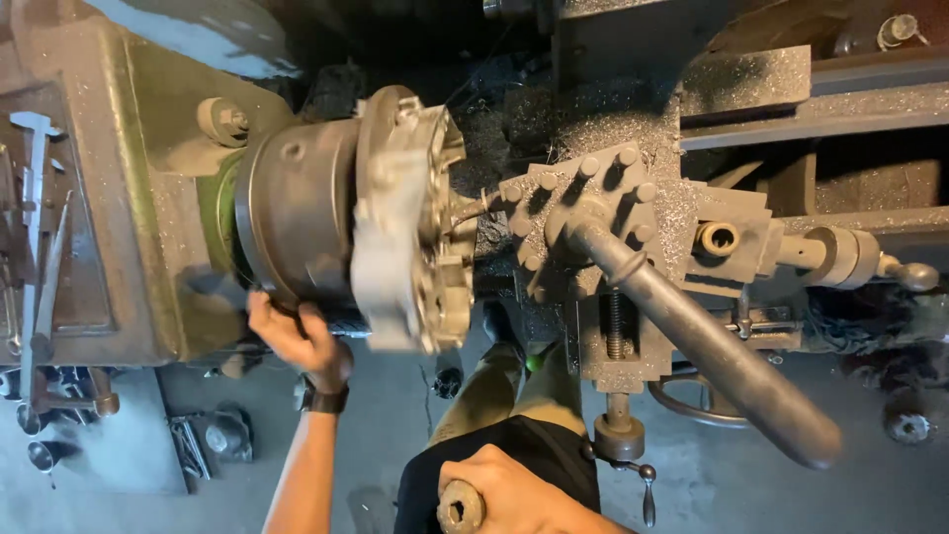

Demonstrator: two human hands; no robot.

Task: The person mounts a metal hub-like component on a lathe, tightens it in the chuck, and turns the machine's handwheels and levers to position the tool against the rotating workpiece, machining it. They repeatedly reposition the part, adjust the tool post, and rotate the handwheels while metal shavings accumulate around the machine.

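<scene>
Motion blurs the grey casting (pixel 410 222) on the chuck (pixel 297 213). Left hand (pixel 297 341) fingertips hidden under the chuck; right hand (pixel 514 492) cut by the near edge.

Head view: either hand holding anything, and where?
Left hand grips the lathe chuck at its lower rim. Right hand closes over a round handle knob.

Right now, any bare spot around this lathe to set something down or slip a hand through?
Bare patches: the grey floor between the left hand and the trouser leg, and the floor right of the long handle. Crowded: the narrow gap between the casting on the chuck and the bolted tool post, strewn with chips; the headstock ledge holds a caliper.
</scene>
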